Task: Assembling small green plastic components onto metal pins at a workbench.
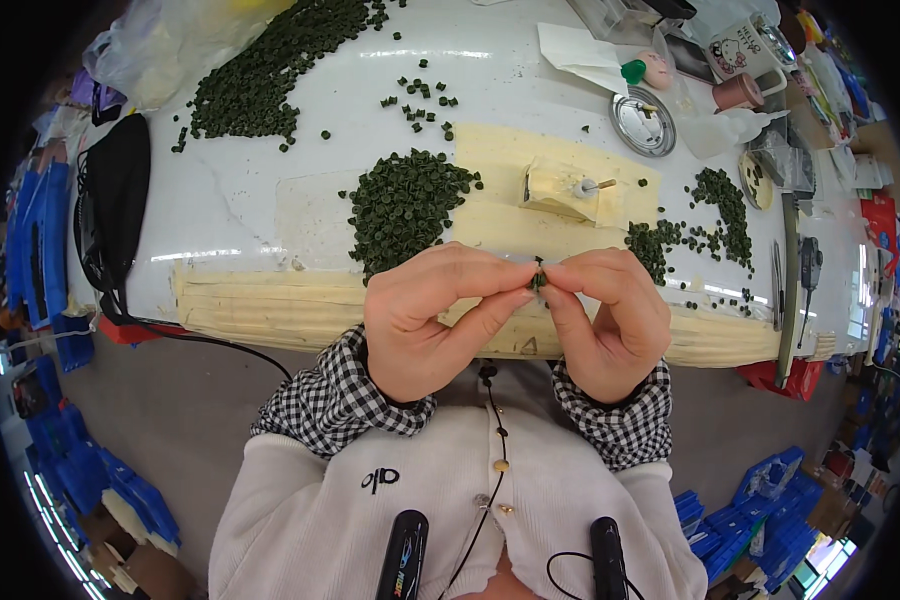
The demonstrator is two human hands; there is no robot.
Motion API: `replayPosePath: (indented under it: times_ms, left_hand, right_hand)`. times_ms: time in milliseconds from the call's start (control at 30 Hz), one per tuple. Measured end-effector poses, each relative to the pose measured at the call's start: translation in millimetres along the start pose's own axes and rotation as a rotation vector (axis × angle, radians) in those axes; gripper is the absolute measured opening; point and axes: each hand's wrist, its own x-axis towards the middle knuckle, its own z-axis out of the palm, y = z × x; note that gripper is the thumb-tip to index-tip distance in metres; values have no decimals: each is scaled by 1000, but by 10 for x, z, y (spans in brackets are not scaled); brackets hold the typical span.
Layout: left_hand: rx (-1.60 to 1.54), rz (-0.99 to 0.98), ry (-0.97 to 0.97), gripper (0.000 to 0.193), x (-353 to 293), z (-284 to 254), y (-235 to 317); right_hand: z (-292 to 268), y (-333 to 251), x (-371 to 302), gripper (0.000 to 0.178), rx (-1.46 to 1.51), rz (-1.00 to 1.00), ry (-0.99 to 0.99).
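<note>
Above the table's front edge, my left hand (425,318) and my right hand (618,325) meet fingertip to fingertip. Each is closed in a pinch on one small dark green piece (538,279), mostly covered by the fingers. Just beyond my left hand lies a heap of small dark green round pieces (408,205), cap-like in shape. Past my right hand is a looser scatter of such pieces (655,248). Between the two groups a block wrapped in yellow tape (562,192) stands on taped sheeting, with a thin metal pin sticking out of its side.
A larger green heap (260,85) spreads at the back left, near a plastic bag (175,45) and a black pouch (115,195). At the right are a round metal dish (642,122), a clear squeeze bottle (720,130) and tweezers (777,285). Yellow tape (270,305) covers the front edge.
</note>
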Motion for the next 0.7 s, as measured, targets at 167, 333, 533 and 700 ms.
replayPosePath:
  times_ms: [167,333,533,700]
  left_hand:
    - [-48,-28,27,22,-24,22,-23]
    - [-71,-54,6,20,-16,-4,-31]
    - [-40,-36,14,20,-14,0,-36]
    - [-15,-21,-12,19,-9,-8,-38]
  right_hand:
    - [3,-1,-2,20,3,-11,4]
    - [-2,6,-3,20,10,-28,-8]
    - [10,16,-8,22,2,-52,-7]
    - [12,17,-13,23,-13,-60,-9]
